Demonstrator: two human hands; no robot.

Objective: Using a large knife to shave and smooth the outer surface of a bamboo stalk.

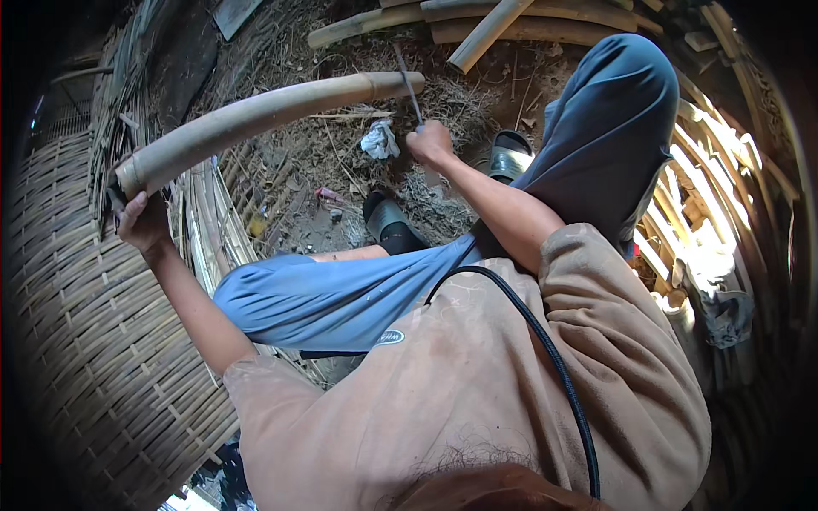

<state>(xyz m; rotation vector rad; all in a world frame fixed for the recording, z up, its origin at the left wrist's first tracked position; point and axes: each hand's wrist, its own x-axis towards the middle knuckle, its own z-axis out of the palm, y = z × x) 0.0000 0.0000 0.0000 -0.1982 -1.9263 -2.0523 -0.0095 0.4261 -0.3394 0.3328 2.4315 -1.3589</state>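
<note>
A length of pale bamboo [264,111] slants up from my left side to the middle of the view. My left hand [145,220] grips its lower left end from below, the thumb showing and the other fingers partly hidden. In my right hand [430,143], closed around the handle, is a long thin-bladed knife [411,92]. Its narrow grey blade runs across the bamboo's far right end and seems to touch it; how deep it sits there I cannot tell. The handle is mostly covered by my fingers.
Woven bamboo matting [94,341] stands on the left, with split strips [204,204] beside it. More bamboo poles [528,30] lie at the far side. Split bamboo [682,196] is heaped right of my knee. A crumpled white scrap [380,140] lies on the littered ground [298,183].
</note>
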